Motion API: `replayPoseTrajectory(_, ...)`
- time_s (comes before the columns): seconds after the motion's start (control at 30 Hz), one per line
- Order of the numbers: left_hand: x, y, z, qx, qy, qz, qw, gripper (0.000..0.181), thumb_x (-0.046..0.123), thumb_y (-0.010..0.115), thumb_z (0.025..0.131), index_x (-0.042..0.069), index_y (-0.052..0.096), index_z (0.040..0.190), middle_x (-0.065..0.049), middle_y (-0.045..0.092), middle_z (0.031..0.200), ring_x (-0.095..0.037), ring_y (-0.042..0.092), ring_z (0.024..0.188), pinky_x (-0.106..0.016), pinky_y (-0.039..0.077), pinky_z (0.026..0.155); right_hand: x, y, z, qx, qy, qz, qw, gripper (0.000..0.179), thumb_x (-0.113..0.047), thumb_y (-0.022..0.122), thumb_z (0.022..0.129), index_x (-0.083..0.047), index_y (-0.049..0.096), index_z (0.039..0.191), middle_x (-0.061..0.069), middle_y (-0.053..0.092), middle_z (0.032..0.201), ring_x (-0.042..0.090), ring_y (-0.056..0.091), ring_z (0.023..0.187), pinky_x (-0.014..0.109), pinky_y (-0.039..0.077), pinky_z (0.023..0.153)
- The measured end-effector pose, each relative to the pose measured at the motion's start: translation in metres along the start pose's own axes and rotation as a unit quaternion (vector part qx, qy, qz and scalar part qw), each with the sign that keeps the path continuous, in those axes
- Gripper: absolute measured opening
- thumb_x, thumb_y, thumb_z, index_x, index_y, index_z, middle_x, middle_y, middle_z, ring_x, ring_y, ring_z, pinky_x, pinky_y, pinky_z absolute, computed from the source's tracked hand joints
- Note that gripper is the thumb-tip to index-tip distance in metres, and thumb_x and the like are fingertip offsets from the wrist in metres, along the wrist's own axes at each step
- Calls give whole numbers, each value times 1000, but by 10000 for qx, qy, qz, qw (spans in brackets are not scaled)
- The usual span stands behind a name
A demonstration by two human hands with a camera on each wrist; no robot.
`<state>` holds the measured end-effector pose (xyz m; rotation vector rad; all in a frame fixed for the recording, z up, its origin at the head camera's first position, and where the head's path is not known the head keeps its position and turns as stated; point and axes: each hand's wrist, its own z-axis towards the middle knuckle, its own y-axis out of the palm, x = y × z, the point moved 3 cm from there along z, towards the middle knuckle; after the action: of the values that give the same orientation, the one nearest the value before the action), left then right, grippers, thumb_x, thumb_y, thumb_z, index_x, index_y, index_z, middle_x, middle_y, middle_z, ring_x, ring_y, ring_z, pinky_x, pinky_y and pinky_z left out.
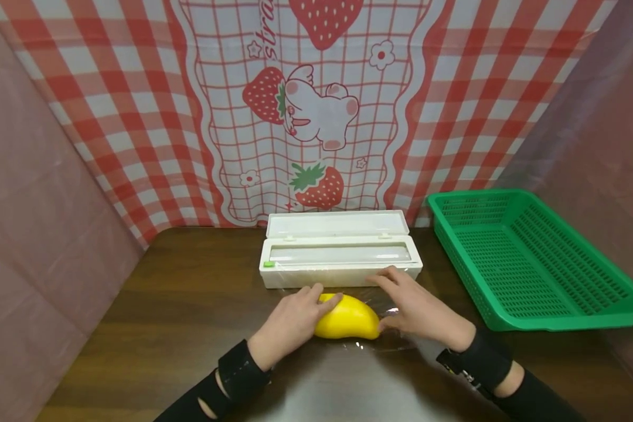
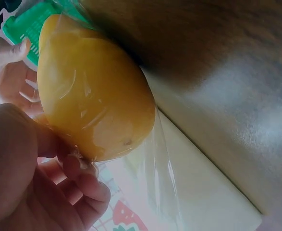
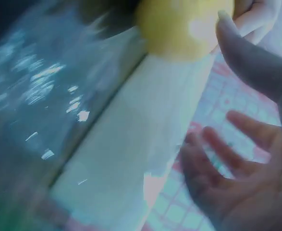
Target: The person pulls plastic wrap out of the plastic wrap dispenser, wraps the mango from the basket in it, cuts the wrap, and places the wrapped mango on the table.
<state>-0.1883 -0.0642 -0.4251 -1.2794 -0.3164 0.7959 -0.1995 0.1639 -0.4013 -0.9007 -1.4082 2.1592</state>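
Note:
A yellow mango [image 1: 350,317] lies on the table under clear cling film [image 2: 90,118], which is stretched and wrinkled over its skin. My left hand [image 1: 294,321] is at the mango's left end, the thumb across its top. In the left wrist view its curled fingers pinch the film at the mango's edge. At the other end, my right hand [image 1: 419,308] has its fingers spread, with the thumb close to the mango's tip. In the right wrist view, loose shiny film [image 3: 40,91] extends beside the mango. Behind both hands stands a white cling film dispenser [image 1: 343,276], its lid raised.
A green plastic basket [image 1: 506,323] stands on the right of the brown wooden table [image 1: 153,328]. A red and white checked cloth with strawberries [image 1: 316,117] hangs behind the table. A green slider [image 1: 269,264] sits at the dispenser's left end.

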Motion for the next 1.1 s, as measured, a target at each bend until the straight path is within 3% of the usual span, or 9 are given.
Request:
replayPoseTrajectory(0.13,1,-1,0,-55,-39,10,10000,47,16,54,91,29,47,136,-3,43,92,-15,40,69,-24,42,55,13,-2,-14,18,264,-26,9996,45,-35,80,65,-18,57,100,-5,50,96,12,50,82,25,45,70)
replayPoseTrajectory(0.27,1,-2,0,-52,-43,-25,10000,48,14,53,91,29,47,136,-3,42,92,-15,39,69,-23,41,54,22,1,-27,-546,542,-122,9970,38,-41,78,64,-23,52,84,-8,45,80,8,45,67,23,41,59)
replayPoseTrajectory(0.43,1,-2,0,-84,-9,-47,10000,48,15,53,91,29,46,137,-4,42,92,-15,39,69,-23,40,55,32,5,-40,-1327,665,-182,9888,49,-54,77,57,-24,50,85,-10,42,80,7,42,68,25,39,59)
replayPoseTrajectory(0.57,1,-2,0,-118,-7,-28,9999,48,15,53,91,29,45,137,-4,42,93,-15,39,69,-24,40,55,40,9,-47,-1700,705,-44,9829,46,-47,79,59,-23,50,85,-8,43,80,8,41,68,26,39,59)
replayPoseTrajectory(0.9,1,-2,0,-194,-13,42,9998,49,16,53,92,29,44,138,-4,43,93,-15,38,69,-23,41,55,45,15,-50,-1801,53,423,9827,23,-29,70,77,-26,49,69,-15,42,66,1,42,60,22,39,55)
replayPoseTrajectory(1.1,1,-2,0,-198,8,-3,9998,48,16,52,92,28,44,138,-5,43,93,-15,38,69,-24,41,55,41,10,-52,-1902,142,448,9806,20,-24,61,87,-22,46,73,-15,40,66,1,41,61,22,39,58)
